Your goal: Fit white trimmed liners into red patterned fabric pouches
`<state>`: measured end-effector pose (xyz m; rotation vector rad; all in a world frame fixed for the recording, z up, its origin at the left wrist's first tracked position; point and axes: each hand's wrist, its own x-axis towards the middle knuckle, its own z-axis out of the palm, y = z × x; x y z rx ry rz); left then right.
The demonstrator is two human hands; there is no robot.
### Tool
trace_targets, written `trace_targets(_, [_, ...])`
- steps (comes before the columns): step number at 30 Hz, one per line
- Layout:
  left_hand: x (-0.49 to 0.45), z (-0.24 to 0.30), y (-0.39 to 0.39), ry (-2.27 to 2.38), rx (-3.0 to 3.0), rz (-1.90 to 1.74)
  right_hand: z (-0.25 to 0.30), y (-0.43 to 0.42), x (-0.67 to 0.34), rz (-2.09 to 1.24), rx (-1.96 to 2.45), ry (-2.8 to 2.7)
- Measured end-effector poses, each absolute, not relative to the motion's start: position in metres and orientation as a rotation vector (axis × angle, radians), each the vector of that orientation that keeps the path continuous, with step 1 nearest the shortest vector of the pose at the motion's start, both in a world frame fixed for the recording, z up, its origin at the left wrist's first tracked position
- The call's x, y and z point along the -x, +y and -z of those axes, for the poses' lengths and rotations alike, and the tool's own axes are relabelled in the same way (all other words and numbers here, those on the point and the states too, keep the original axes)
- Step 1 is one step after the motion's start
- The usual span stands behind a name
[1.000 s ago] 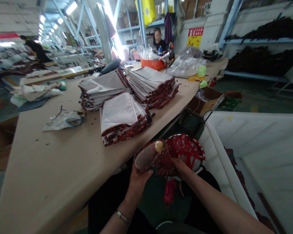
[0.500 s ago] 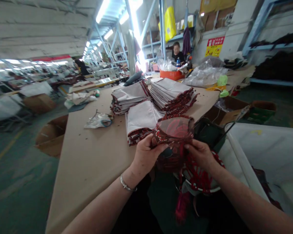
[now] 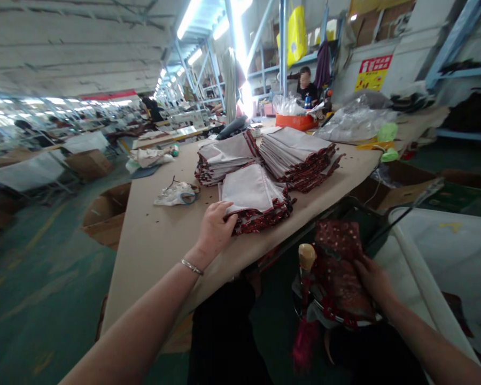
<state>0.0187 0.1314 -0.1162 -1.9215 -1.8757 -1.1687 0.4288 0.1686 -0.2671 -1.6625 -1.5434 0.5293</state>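
Note:
My left hand [image 3: 217, 224] is at the near left corner of the front stack of folded fabric pieces [image 3: 250, 190]. Its thumb and fingers close on the edge of a piece there. These pieces are pale grey on top with dark red patterned edges. Lower down to the right, my right hand [image 3: 374, 278] grips the side of a brown-red patterned fabric piece [image 3: 339, 240], slightly blurred, over a round metal-rimmed holder [image 3: 356, 322] by my lap. Some of its fingers are hidden. Beside that piece stands a wooden knob [image 3: 307, 256], and a pink tassel [image 3: 304, 345] hangs below.
Two more fabric stacks [image 3: 226, 152] [image 3: 296, 149] stand behind on the table [image 3: 152, 272]. A crumpled white scrap [image 3: 177, 193] lies left of them. Cardboard boxes [image 3: 106, 214] are on the floor, a white bin [image 3: 417, 278] is at right, and a co-worker [image 3: 307, 88] sits beyond.
My hands have parted. The left has let go of the patterned piece and moved left onto the front stack; the right has carried the piece down and right to the holder.

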Motion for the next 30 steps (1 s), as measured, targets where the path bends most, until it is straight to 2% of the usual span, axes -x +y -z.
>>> trace_targets(2, [-0.020, 0.113, 0.138, -1.851, 1.950, 1.122, 0.293, 0.163, -0.430, -0.578, 1.785, -1.512])
trace_targets(4, [-0.022, 0.107, 0.142, -1.824, 1.993, 1.055, 0.287, 0.167, -0.422, -0.628, 1.799, -1.513])
trace_targets(7, [-0.029, 0.092, 0.141, -1.753, 2.019, 0.994, 0.220, 0.177, -0.382, -0.595, 1.474, -1.644])
trace_targets(10, [-0.044, 0.076, 0.134, -1.648, 2.038, 0.999, 0.126, 0.175, -0.317, -0.337, 0.860, -1.998])
trace_targets(12, [-0.056, 0.067, 0.128, -1.596, 2.062, 0.991, 0.079, 0.172, -0.275, -0.153, 0.690, -2.186])
trace_targets(15, [-0.067, 0.057, 0.115, -1.542, 2.084, 0.972, 0.048, 0.178, -0.236, 0.105, 0.785, -2.404])
trace_targets(18, [-0.069, 0.060, 0.098, -1.548, 2.074, 0.987, 0.048, 0.194, -0.236, 0.272, 1.009, -2.484])
trace_targets(22, [-0.068, 0.087, 0.086, -1.808, 1.959, 1.092, 0.057, 0.198, -0.261, 0.086, 1.130, -2.350])
trace_targets(24, [-0.072, 0.098, 0.086, -2.007, 1.876, 1.346, 0.061, 0.186, -0.271, -0.013, 1.008, -2.282])
trace_targets(26, [-0.083, 0.096, 0.085, -2.094, 1.748, 1.880, 0.066, 0.169, -0.276, -0.057, 0.879, -2.252])
trace_targets(28, [-0.096, 0.080, 0.081, -1.970, 1.562, 2.525, 0.072, 0.149, -0.279, -0.109, 0.838, -2.255])
trace_targets(30, [-0.110, 0.059, 0.072, -1.788, 1.414, 3.001, 0.079, 0.129, -0.282, -0.225, 0.844, -2.254])
